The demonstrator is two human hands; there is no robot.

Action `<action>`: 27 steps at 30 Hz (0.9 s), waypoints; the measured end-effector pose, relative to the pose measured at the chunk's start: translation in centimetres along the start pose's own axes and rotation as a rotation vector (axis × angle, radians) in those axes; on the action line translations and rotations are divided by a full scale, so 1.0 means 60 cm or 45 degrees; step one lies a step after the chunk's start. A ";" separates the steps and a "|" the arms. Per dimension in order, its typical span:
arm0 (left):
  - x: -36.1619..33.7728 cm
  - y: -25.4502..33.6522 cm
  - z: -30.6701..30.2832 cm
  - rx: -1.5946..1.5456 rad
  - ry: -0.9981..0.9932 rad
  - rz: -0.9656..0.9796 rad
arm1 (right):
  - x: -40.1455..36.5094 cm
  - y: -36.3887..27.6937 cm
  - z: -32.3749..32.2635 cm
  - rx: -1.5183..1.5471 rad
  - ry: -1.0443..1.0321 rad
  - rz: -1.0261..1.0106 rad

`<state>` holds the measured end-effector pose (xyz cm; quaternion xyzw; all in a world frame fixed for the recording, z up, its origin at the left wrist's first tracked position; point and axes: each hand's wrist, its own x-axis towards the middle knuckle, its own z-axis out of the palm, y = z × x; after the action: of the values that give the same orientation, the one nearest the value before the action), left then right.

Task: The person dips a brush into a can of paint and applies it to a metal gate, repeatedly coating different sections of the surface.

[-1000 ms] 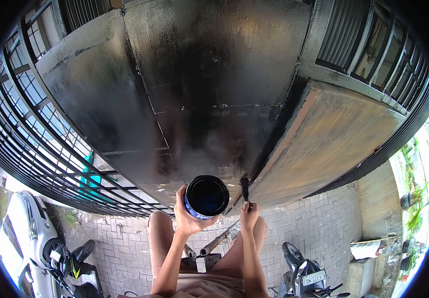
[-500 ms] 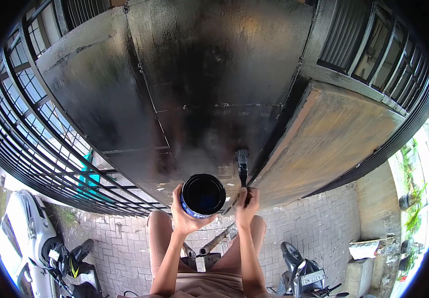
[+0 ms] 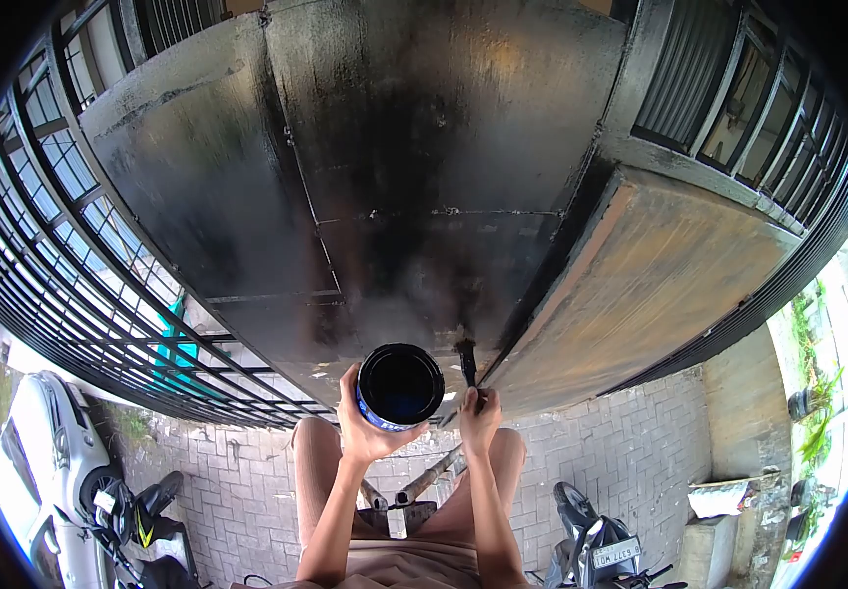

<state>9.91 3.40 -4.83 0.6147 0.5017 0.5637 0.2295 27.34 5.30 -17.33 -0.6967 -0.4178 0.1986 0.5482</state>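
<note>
1. Right fingers (image 3: 481,397), closed on the handle of a slim brush (image 3: 467,361); the hold sits low on the handle, presumably to leave the bristle end free and steerable.
2. Brush: dark handle, bristle end pointing away from the person, just beside the can, in front of the lower dark metal panel (image 3: 414,255). Whether the bristles touch the metal cannot be told.
3. Left hand (image 3: 367,437), clamped around the side of an open can (image 3: 382,420), thumb along the wall, palm beneath or against its near side. The cradle likely keeps the can level, mouth up, its contents from spilling and within the brush's reach.
4. Can: round, blue label with pale lettering, black-smeared rim; dark, glossy interior. Fill level not legible.
5. Panel: broad sheet metal, blackened unevenly, sheen in patches, grey and brown showing through; thin, knobbly seams divide it.
6. Adjoining panel (image 3: 669,265), to the right: flat-faced, ochre-brown, streaked, with a raised edge.
7. Bars (image 3: 46,285), to the left: black, slender, in a grid; green sheet (image 3: 177,344) behind.
8. Ground: grey interlocking paving (image 3: 650,427). Parked upon it, a motorcycle (image 3: 596,535) at right and a silvery car (image 3: 56,432) at left.
</note>
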 end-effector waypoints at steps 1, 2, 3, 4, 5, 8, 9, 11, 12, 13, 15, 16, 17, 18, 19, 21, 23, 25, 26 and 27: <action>0.001 -0.001 0.001 0.004 0.004 0.013 | 0.006 -0.013 0.000 0.035 -0.007 -0.023; 0.000 -0.002 0.001 0.009 0.007 0.023 | 0.008 -0.026 -0.002 0.086 -0.022 -0.005; 0.000 -0.003 0.001 0.015 0.009 0.033 | 0.009 -0.050 -0.008 0.144 -0.023 -0.016; -0.001 -0.003 0.001 0.015 0.010 0.030 | 0.007 -0.081 -0.016 0.202 -0.023 -0.025; -0.001 -0.002 0.001 0.016 0.009 0.027 | 0.005 -0.103 -0.022 0.259 -0.022 -0.033; -0.005 -0.004 0.000 -0.006 0.009 0.007 | -0.005 -0.123 -0.028 0.315 -0.003 -0.136; -0.003 -0.005 0.000 -0.019 0.008 0.005 | -0.005 -0.119 -0.025 0.339 0.007 -0.133; 0.001 -0.001 0.000 -0.037 0.024 0.034 | -0.009 -0.100 -0.007 0.397 0.040 -0.116; 0.001 0.001 -0.002 -0.042 0.014 0.052 | -0.010 -0.085 0.003 0.324 0.016 -0.106; -0.002 -0.005 -0.002 -0.044 0.014 0.044 | -0.006 -0.062 0.011 0.253 -0.002 -0.092; -0.007 -0.021 -0.006 -0.039 -0.002 0.040 | -0.005 -0.018 0.028 0.160 -0.002 -0.049; -0.005 -0.016 -0.007 -0.077 -0.026 0.035 | -0.013 0.004 0.036 0.134 0.007 -0.019; -0.004 -0.018 -0.008 -0.082 -0.044 0.040 | -0.020 0.027 0.043 0.107 0.014 0.012; -0.005 -0.026 -0.011 -0.087 -0.063 0.041 | -0.030 0.057 0.049 0.051 0.038 0.039; -0.006 -0.031 -0.011 -0.092 -0.082 0.043 | -0.040 0.066 0.047 -0.035 0.075 0.077; -0.007 -0.025 -0.002 -0.217 -0.011 0.061 | -0.049 0.073 0.037 -0.095 0.072 0.168; -0.007 -0.026 -0.005 -0.197 -0.034 0.037 | -0.038 0.043 0.026 -0.145 0.017 0.262; -0.007 -0.021 -0.003 -0.206 -0.048 0.061 | -0.025 0.004 0.021 -0.128 -0.007 0.278; -0.007 -0.018 -0.002 -0.214 -0.045 0.071 | -0.021 -0.020 0.018 -0.074 0.029 0.239; -0.006 -0.019 0.000 -0.219 -0.047 0.073 | -0.016 -0.049 0.013 -0.025 0.062 0.194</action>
<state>9.56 3.53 -6.00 0.6171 0.4291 0.5997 0.2744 25.11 5.14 -15.01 -0.7363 -0.3523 0.2187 0.5347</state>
